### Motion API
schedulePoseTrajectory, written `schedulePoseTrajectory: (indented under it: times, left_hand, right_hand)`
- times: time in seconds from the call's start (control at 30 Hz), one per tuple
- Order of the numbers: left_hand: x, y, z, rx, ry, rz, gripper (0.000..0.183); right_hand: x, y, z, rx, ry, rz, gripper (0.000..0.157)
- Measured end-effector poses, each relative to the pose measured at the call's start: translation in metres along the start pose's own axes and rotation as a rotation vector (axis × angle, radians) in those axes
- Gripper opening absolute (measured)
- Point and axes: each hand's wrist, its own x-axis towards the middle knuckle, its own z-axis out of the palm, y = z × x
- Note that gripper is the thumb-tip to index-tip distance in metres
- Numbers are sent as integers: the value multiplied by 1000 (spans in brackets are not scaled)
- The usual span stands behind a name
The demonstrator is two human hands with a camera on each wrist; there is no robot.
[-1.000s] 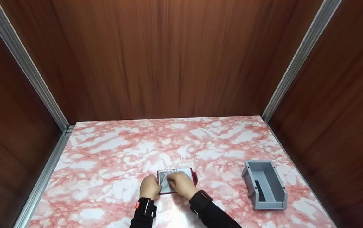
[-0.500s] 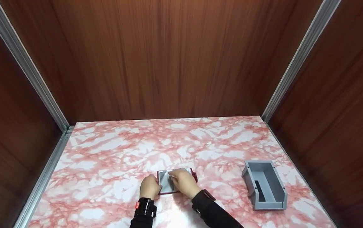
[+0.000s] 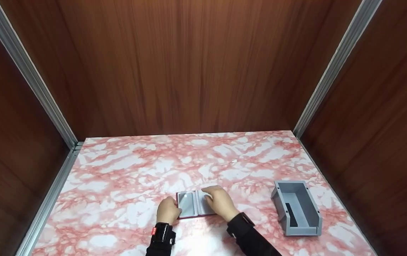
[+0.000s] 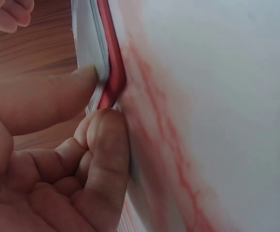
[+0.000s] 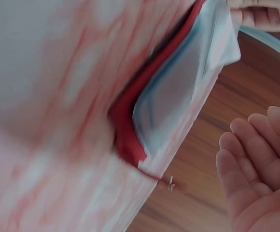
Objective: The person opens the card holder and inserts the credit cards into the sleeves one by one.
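Observation:
A card holder (image 3: 188, 205) with a red cover and clear plastic sleeves lies spread flat on the marbled table in the head view. My left hand (image 3: 168, 210) pinches its left edge; in the left wrist view the thumb (image 4: 77, 92) presses on the sleeves, with fingers against the red cover (image 4: 112, 53). Over the right half is my right hand (image 3: 220, 202), covering part of it. In the right wrist view that hand's fingers (image 5: 246, 164) curve loosely, apart from the card holder and holding nothing. A thin red strap with a snap (image 5: 171, 183) sticks out from the cover.
A grey plastic bin (image 3: 297, 208) stands at the right of the table (image 3: 125, 185), with a black strip on its inner left side. Wood-grain panels (image 3: 168, 71) and metal rails (image 3: 33, 74) enclose the back and sides.
My right hand has moved right from the middle of the card holder to its right half. The centre fold and right-hand sleeves now show. My left hand stays at the left edge.

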Motion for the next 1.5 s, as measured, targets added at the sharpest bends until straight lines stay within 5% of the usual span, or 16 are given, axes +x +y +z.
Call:
schedulePoseTrajectory:
  times: [0.83, 1.1, 1.5]
  left_hand:
    - [-1, 1, -1, -10, -12, -17, 21]
    - [-1, 1, -2, -11, -4, -8, 21]
    - [-2, 1, 1, -23, -1, -17, 22]
  right_hand:
    - [-29, 49, -84, 10, 54, 137, 25]
    - [-45, 67, -113, 35, 37, 251, 28]
    - [-63, 94, -145, -37, 99, 265, 26]
